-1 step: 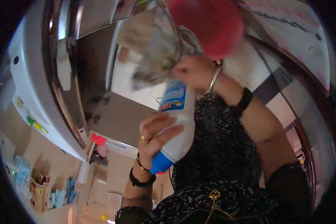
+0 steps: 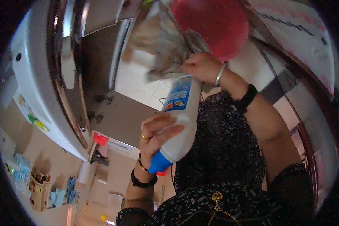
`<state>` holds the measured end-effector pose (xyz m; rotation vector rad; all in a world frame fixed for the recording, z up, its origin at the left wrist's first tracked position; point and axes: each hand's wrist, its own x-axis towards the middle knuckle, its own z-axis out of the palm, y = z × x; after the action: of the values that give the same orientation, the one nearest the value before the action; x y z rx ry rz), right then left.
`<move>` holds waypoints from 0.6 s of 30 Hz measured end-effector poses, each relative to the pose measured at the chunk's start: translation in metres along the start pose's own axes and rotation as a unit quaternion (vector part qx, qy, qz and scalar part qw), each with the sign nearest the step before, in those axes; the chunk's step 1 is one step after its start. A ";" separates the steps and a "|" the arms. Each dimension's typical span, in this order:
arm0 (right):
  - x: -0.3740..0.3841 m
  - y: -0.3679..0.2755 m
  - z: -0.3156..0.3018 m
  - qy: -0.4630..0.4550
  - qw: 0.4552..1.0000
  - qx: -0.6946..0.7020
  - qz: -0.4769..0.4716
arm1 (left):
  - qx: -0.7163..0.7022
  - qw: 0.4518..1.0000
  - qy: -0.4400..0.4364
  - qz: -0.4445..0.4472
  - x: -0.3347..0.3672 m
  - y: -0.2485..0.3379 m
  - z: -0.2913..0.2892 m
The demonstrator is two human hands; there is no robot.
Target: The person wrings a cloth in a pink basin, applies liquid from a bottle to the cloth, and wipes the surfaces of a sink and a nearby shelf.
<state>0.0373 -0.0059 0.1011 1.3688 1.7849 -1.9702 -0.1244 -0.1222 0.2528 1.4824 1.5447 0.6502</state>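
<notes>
A white plastic bottle (image 2: 184, 130) with a blue cap and a blue label lies tilted across the front of my black patterned clothing, its cap pointing down and left. My left hand (image 2: 158, 133) is wrapped round the bottle near the cap. At the bottle's upper end, my right hand (image 2: 204, 67) is closed on a greyish-beige cloth (image 2: 165, 56), which hangs to the left of it and is smeared by motion. Whether the right fingers also touch the bottle's base, I cannot tell. A red round basin (image 2: 218, 30) is just beyond the right hand.
A long white curved surface (image 2: 41, 90) runs down the left side. Beyond the bottle is a grey-brown panel (image 2: 115, 116) above pale floor tiles (image 2: 139, 88). At lower left, a wooden holder (image 2: 39, 190) and blue cloths (image 2: 71, 190) are on the wall. A dark red frame (image 2: 307, 150) stands at right.
The whole view has shifted slightly. The cloth and my right hand appear a little further right. My left hand keeps its hold on the bottle.
</notes>
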 end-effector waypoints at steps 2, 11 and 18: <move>0.013 0.033 -0.006 0.018 0.996 0.087 0.023 | -0.181 0.976 0.060 -0.103 -0.004 -0.013 -0.004; -0.049 0.081 0.067 0.063 0.982 0.124 0.126 | -0.132 0.833 0.468 -0.265 0.054 -0.106 -0.047; -0.060 0.083 0.091 0.020 0.987 0.142 0.076 | -0.186 0.810 0.486 -0.270 0.083 -0.140 -0.053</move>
<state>0.0787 -0.1333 0.0715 1.5848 1.4070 -2.1889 -0.2341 -0.0524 0.1406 0.2935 2.2737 1.3708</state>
